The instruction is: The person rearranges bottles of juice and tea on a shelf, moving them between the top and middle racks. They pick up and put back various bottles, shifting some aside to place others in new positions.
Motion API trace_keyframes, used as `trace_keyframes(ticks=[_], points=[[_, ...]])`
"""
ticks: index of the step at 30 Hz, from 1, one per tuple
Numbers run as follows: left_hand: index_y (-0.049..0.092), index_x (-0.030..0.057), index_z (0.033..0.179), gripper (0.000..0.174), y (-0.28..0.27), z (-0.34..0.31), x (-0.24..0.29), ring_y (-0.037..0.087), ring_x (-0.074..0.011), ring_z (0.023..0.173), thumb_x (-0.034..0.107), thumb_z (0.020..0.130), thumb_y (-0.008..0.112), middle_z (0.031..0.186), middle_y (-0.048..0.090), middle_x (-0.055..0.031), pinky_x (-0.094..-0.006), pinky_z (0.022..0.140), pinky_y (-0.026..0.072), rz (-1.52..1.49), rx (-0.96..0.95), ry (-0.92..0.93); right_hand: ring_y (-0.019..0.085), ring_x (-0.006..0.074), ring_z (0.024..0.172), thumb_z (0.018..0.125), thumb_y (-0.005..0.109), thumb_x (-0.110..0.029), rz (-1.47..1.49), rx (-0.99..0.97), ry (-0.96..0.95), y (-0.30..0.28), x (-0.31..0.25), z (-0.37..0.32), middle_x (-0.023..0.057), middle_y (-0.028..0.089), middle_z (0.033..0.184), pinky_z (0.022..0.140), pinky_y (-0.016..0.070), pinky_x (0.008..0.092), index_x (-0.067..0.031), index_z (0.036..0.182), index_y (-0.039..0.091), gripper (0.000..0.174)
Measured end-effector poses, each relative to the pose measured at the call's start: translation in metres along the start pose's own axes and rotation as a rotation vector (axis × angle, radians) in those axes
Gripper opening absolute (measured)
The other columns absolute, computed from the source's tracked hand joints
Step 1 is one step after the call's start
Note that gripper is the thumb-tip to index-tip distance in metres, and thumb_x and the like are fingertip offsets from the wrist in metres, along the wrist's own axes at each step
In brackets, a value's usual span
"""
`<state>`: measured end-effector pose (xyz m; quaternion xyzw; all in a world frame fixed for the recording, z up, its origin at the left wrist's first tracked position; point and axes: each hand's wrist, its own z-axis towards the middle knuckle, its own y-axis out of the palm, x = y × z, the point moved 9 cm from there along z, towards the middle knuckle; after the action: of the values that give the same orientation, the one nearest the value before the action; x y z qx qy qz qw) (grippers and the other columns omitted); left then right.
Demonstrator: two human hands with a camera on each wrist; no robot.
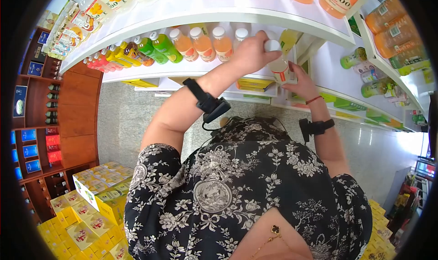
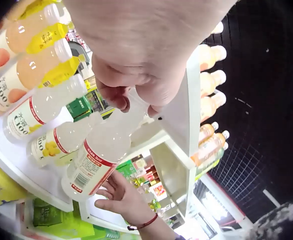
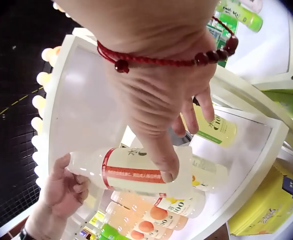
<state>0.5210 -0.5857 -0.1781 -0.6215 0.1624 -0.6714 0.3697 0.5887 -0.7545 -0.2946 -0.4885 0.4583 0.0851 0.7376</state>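
Note:
A clear bottle with a white cap and a red-edged label (image 1: 279, 69) is tilted at the right end of the middle shelf. My left hand (image 1: 257, 53) pinches its cap; in the left wrist view the left hand (image 2: 136, 75) holds the neck of the bottle (image 2: 94, 165). My right hand (image 1: 303, 83) is at the bottle's lower part. In the right wrist view the thumb of my right hand (image 3: 161, 105) lies on the bottle (image 3: 136, 171) near its base, the other fingers extended beyond it. Similar clear bottles (image 2: 54, 142) stand beside it.
Peach-coloured bottles (image 1: 203, 45) and green bottles (image 1: 166, 47) line the shelf to the left. An upper shelf edge (image 1: 219, 20) runs above the hands. Yellow boxes (image 1: 253, 84) lie below, and another shelf (image 1: 335, 73) stands at the right.

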Motion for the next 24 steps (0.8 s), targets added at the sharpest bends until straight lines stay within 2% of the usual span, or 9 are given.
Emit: trace_keyframes(ticks=[1,3,4,7,10,14,16,21,24], points=[[0.055,-0.0041,0.103,0.052,0.011,0.004,0.007,0.065,-0.0392,0.084,0.036,0.075,0.073,0.085,0.065,-0.0241,-0.0433,0.073,0.0517,0.014,-0.056,-0.025,0.051,0.0312,0.12,0.064,0.081,-0.016,-0.001,-0.004,0.001,0.005,0.008,0.0,0.0179,0.051,0.129,0.101,0.0412,0.037,-0.0057,0.137,0.042,0.083],[0.055,-0.0023,0.106,0.052,0.034,0.016,0.01,0.065,-0.0372,0.084,0.038,0.076,0.071,0.088,0.066,-0.0218,-0.0419,0.072,0.0517,0.059,-0.069,-0.019,0.054,0.0312,0.116,0.063,0.082,-0.02,0.016,0.048,0.138,0.006,0.032,0.004,0.0189,0.055,0.125,0.099,0.0433,0.0383,-0.0049,0.134,0.044,0.082],[0.056,-0.0005,0.108,0.052,0.044,0.021,0.013,0.066,-0.0353,0.084,0.04,0.078,0.07,0.091,0.067,-0.0196,-0.0405,0.072,0.0518,0.107,-0.083,-0.011,0.054,0.0312,0.116,0.063,0.082,-0.02,0.014,0.042,0.136,0.007,0.032,0.006,0.0189,0.055,0.125,0.099,0.0433,0.0383,-0.0049,0.134,0.044,0.082],[0.052,-0.0004,0.113,0.056,0.068,0.034,0.014,0.064,-0.0379,0.09,0.041,0.079,0.068,0.097,0.066,-0.0219,-0.0426,0.076,0.0518,0.107,-0.161,-0.07,0.057,0.0312,0.111,0.063,0.084,-0.023,0.012,0.12,0.231,0.003,0.046,0.014,0.0179,0.059,0.119,0.095,0.0461,0.0397,-0.0053,0.131,0.046,0.08],[0.051,-0.0014,0.114,0.057,0.081,0.045,0.013,0.064,-0.0371,0.091,0.04,0.078,0.068,0.095,0.066,-0.0225,-0.0427,0.077,0.052,0.149,-0.154,-0.086,0.06,0.031,0.107,0.064,0.085,-0.026,0.136,0.17,0.197,0.011,0.073,0.024,0.0169,0.062,0.116,0.091,0.0483,0.039,-0.0048,0.127,0.047,0.077],[0.051,-0.0032,0.111,0.055,0.089,0.053,0.006,0.064,-0.0377,0.09,0.037,0.077,0.069,0.094,0.065,-0.0232,-0.0431,0.078,0.052,0.182,-0.092,-0.116,0.064,0.0276,0.102,0.064,0.085,-0.032,0.205,0.153,0.249,0.021,0.09,0.045,0.0151,0.065,0.111,0.085,0.0512,0.0361,-0.005,0.124,0.047,0.076],[0.051,-0.0039,0.109,0.054,0.1,0.056,0.002,0.064,-0.0378,0.089,0.034,0.076,0.069,0.093,0.065,-0.0231,-0.0431,0.078,0.0519,0.132,-0.11,-0.102,0.064,0.0269,0.1,0.064,0.085,-0.034,0.208,0.155,0.338,0.029,0.117,0.051,0.0145,0.065,0.109,0.084,0.0515,0.0365,-0.0048,0.123,0.047,0.076],[0.052,-0.0035,0.109,0.052,0.104,0.06,-0.007,0.064,-0.0374,0.089,0.032,0.075,0.07,0.094,0.064,-0.0232,-0.0428,0.078,0.0517,0.123,-0.049,-0.129,0.064,0.0265,0.099,0.064,0.085,-0.035,0.132,0.163,0.215,0.033,0.121,0.06,0.0141,0.065,0.108,0.084,0.0512,0.0374,-0.0056,0.123,0.045,0.077],[0.052,-0.0037,0.112,0.054,0.101,0.056,-0.011,0.064,-0.0367,0.089,0.03,0.075,0.071,0.095,0.064,-0.0225,-0.0423,0.079,0.0515,0.101,-0.03,-0.126,0.064,0.0274,0.1,0.065,0.083,-0.037,0.077,0.159,0.123,0.046,0.142,0.071,0.0139,0.065,0.109,0.085,0.0507,0.0382,-0.0068,0.125,0.044,0.077]])
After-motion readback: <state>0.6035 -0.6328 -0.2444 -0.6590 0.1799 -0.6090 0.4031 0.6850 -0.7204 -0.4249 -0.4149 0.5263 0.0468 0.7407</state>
